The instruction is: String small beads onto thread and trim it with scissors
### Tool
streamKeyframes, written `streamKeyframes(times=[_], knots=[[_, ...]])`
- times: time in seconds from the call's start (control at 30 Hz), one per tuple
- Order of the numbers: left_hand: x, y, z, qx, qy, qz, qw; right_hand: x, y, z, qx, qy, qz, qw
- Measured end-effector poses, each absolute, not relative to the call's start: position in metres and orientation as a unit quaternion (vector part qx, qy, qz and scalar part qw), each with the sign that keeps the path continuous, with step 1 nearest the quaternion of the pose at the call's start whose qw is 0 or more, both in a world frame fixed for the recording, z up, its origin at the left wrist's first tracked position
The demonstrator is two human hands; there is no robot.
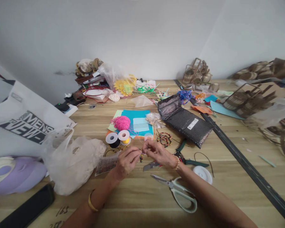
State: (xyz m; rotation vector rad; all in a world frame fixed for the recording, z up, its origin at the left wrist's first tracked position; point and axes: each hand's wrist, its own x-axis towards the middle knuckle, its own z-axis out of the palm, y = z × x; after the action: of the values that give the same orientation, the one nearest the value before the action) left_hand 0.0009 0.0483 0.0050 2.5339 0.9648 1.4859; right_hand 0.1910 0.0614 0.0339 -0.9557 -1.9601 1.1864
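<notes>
"Biggest thing?"
"The wood-grain table (pixel 123 202). Steel-bladed scissors (pixel 170 184) lie near the wrists, presumably for handy snipping."
"The 2 hands?"
"Left hand (pixel 126 161) and right hand (pixel 158 154), fingertips pinched closed, probably for fine control."
"On what?"
"Thin, pliant cord (pixel 143 154) between them; small, round, multicoloured beads (pixel 141 158) hang just below."
</notes>
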Motion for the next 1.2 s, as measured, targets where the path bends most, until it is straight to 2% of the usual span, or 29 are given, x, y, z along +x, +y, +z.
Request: streamKeyframes(times=[0.8,1.2], knots=[[0.001,0.050,0.006,0.824,0.292,0.483,0.045,0.193,0.062,0.037,-0.353,-0.775,0.419,0.314],[0.007,0.047,0.018,0.796,0.319,0.502,0.113,0.193,0.060,0.035,-0.368,-0.762,0.427,0.320]])
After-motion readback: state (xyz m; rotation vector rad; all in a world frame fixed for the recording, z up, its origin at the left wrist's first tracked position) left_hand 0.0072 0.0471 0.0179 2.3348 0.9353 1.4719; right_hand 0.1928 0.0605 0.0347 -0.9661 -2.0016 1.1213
